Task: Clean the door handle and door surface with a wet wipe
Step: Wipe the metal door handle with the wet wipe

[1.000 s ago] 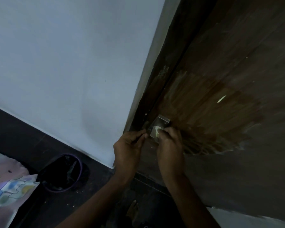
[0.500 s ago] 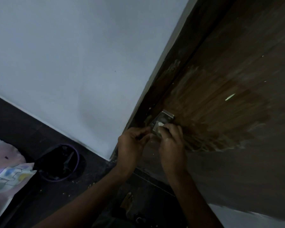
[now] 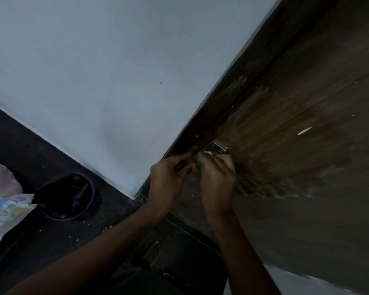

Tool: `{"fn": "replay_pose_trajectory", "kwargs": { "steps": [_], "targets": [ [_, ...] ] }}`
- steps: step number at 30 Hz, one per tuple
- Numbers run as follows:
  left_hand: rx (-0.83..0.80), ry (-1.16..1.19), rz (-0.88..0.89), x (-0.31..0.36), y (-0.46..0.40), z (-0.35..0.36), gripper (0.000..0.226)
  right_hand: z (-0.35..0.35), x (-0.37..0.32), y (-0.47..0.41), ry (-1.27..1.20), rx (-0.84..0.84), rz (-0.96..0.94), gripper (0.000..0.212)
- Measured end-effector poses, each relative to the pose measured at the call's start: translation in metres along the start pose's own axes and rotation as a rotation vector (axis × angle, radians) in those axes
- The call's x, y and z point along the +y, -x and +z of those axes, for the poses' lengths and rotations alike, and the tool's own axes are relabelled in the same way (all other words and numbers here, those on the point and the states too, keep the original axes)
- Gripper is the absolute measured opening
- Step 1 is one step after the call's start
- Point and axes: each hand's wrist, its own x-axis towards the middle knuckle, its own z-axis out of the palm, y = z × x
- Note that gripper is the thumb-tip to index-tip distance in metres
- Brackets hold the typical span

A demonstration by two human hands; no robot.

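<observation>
A dark wooden door (image 3: pixel 320 99) fills the right side, with a lighter, wiped-looking patch (image 3: pixel 275 150) around its metal handle plate (image 3: pixel 216 148). My right hand (image 3: pixel 218 177) presses a small white wet wipe (image 3: pixel 207 153) against the lower part of the plate, fingers closed on it. My left hand (image 3: pixel 168 174) sits just left of it at the door's edge, fingers pinched together near the frame; what it pinches is hidden. A pale streak (image 3: pixel 304 130) marks the door to the right of the plate.
A white wall (image 3: pixel 115 71) stands left of the dark door frame (image 3: pixel 239 88). On the dark floor below sits a round purple-rimmed bin (image 3: pixel 67 196) with dark contents. Patterned fabric (image 3: pixel 2 205) lies at the far left. My bare foot (image 3: pixel 155 250) shows below.
The view has drifted so the door and handle sit further right and higher. Both hands stay at the handle plate, the right one shifting slightly over it with the wipe.
</observation>
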Motion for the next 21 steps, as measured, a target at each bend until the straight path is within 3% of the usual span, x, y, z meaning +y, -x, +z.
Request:
{"fn": "replay_pose_trajectory", "kwargs": {
  "steps": [5,11,16,21],
  "targets": [
    [0.027,0.002,0.039,0.0,0.0,0.003,0.033,0.006,-0.019,-0.017,0.009,-0.149,0.037,0.019],
    [0.038,0.009,0.141,0.008,-0.004,0.006,0.026,-0.012,-0.008,0.001,-0.207,-0.015,0.07,0.032],
    [-0.001,-0.038,0.164,0.015,-0.011,0.01,0.018,-0.009,-0.006,0.003,-0.441,0.088,0.322,0.03],
    [0.088,0.091,-0.057,0.006,-0.007,0.016,0.016,-0.019,0.008,0.018,-0.486,0.19,0.446,0.03]
  ]
}}
